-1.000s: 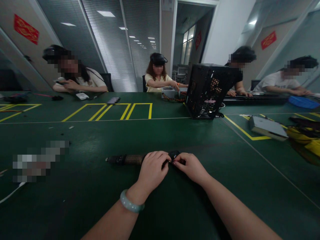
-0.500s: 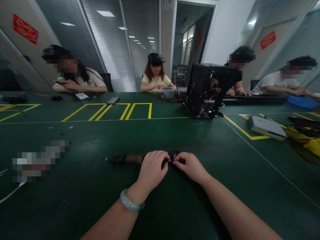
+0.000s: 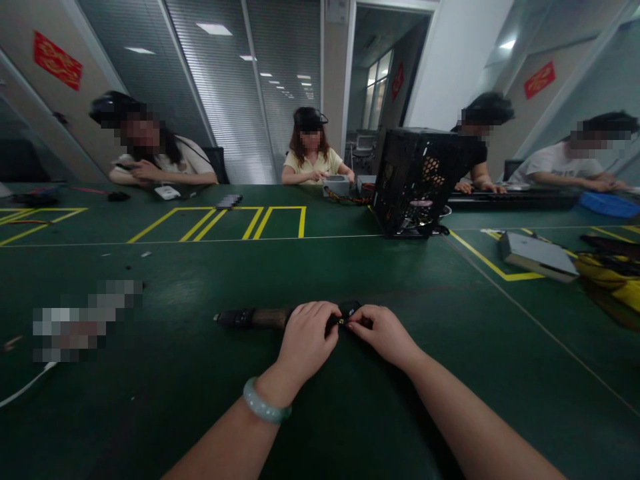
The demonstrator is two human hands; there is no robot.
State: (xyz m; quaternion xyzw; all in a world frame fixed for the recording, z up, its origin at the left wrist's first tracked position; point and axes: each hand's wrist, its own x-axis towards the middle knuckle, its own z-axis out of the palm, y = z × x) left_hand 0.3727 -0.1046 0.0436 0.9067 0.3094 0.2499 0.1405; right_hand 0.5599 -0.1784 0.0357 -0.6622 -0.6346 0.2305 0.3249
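Note:
A long, dark electric screwdriver (image 3: 267,319) lies across the green table with its narrow tip pointing left and a brownish band round its barrel. My left hand (image 3: 311,333), with a pale green bangle on its wrist, is closed over the tool's right part. At its right end, my right hand (image 3: 381,333) pinches with thumb and forefinger. A tiny shiny part (image 3: 342,321) shows between the two hands' fingertips. A black piece (image 3: 351,308) sticks up just behind the fingers. What exactly the right fingertips hold is too small to tell.
A black computer case (image 3: 417,180) stands beyond my hands to the right. A grey metal box (image 3: 537,255) lies further right. To the left is a blurred-out item (image 3: 85,327) with a white cable (image 3: 30,387). Several people sit along the far side, one handling a power supply (image 3: 337,185).
The view has shifted slightly, moving the scene a little to the right. Both hands keep their hold at the tool's right end, with hardly any finger movement.

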